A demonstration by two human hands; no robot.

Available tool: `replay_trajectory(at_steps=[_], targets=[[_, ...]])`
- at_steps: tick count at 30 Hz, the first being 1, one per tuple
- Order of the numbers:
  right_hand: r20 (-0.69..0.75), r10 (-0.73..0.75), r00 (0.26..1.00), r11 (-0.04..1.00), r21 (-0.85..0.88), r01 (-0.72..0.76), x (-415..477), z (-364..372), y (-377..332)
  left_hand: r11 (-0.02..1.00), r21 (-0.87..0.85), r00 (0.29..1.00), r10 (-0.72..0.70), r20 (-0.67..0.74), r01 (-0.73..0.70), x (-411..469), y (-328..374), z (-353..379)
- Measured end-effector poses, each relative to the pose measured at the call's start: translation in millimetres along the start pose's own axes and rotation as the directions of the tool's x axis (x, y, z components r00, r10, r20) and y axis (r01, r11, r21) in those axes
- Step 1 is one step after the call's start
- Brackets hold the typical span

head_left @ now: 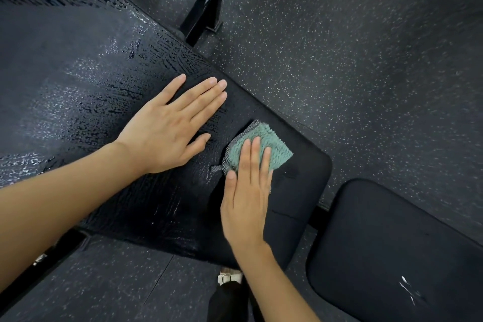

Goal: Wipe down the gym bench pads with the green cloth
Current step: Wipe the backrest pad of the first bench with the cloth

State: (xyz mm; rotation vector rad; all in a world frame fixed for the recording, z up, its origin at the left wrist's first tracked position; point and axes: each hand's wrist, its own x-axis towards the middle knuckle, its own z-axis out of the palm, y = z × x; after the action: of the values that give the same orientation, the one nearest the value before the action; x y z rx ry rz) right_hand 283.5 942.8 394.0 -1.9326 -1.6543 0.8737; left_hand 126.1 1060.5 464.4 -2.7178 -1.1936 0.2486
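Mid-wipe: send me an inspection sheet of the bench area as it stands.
Surface: long pad shows wet streaks over most of its top; the corner beside the green cloth looks matte.
Job's things: green cloth lies on the long pad near its end; small pad sits apart, with a few pale streaks.
Clutter: nothing seen.
Grips: left hand flat on the long pad; right hand pressing flat on the green cloth.
Cables: nothing seen.
Surroundings: speckled floor, black frame, white shoe below.

fluffy green cloth (271, 148), wet glossy pad (109, 102), speckled rubbery floor (352, 47).
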Motion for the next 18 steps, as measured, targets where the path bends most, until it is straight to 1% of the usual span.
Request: replay_trajectory(at_steps=[3, 8, 14, 18], targets=[[0.048, -0.02, 0.999, 1.0, 0.003, 0.019, -33.9, 6.8, -5.7, 1.0, 0.006, 1.0, 0.001, -0.006, -0.001, -0.6, -0.2, 1.4], [0.103, -0.062, 0.993, 0.996, -0.058, 0.068, -78.6, 17.9, -10.7, 1.0, 0.002, 1.0, 0.003, -0.021, -0.003, -1.7, -0.4, 2.8], [0.101, -0.11, 0.989, 0.991, -0.061, 0.117, -51.9, 12.6, 0.7, 1.0, 0.005, 0.999, 0.006, -0.037, -0.006, -3.3, -0.5, 4.5], [0.056, -0.082, 0.995, 0.996, -0.03, 0.084, -15.4, 6.0, -3.7, 1.0, 0.007, 0.999, 0.004, -0.047, -0.004, -8.6, 0.6, 5.8]])
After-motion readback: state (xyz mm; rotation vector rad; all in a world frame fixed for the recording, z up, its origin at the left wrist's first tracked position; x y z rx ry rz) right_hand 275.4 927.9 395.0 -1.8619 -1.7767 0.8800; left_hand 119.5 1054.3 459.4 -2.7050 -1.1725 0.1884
